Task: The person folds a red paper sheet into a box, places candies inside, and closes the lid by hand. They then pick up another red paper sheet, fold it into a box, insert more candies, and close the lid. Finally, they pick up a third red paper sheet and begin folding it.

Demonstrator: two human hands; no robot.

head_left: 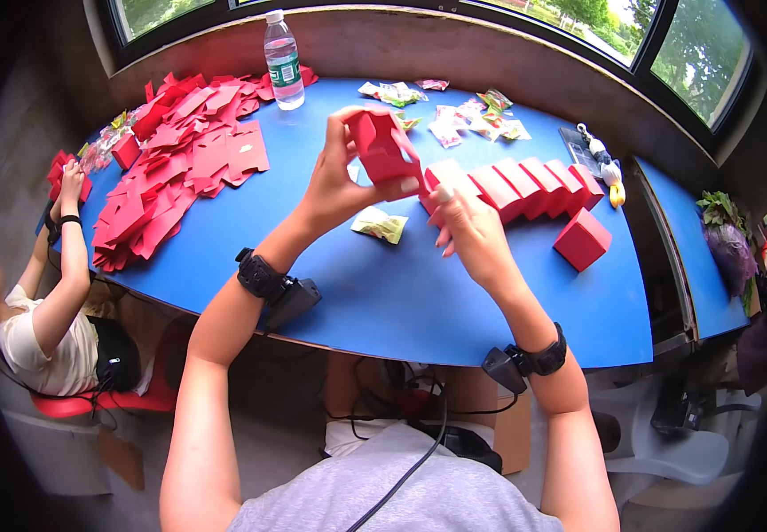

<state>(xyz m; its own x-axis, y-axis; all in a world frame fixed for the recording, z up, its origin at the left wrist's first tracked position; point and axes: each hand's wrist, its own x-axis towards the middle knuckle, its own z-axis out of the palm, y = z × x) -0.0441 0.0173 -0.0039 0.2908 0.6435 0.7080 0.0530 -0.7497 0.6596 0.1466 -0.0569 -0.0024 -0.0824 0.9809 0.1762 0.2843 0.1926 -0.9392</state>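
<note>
My left hand [337, 182] is wrapped round a red box [383, 152], raised above the blue table [348, 293] with an opening facing me. Close to the box's lower right edge is my right hand [472, 226], its thumb and index finger near each other at the box; whether they pinch a flap is too small to tell. Below the box lies a green and white wrapped packet [379, 225]. Just right of my right hand a row of red boxes [538, 188] leans together, and a single red box [583, 239] sits in front of it.
Flat red card pieces [184, 160] cover the table's left side, beside a water bottle [284, 66]. Wrapped sweets [476, 120] lie at the back. A keychain with a figure [609, 168] is at the right. Another person [55, 328] sits at the left, hands on a red piece.
</note>
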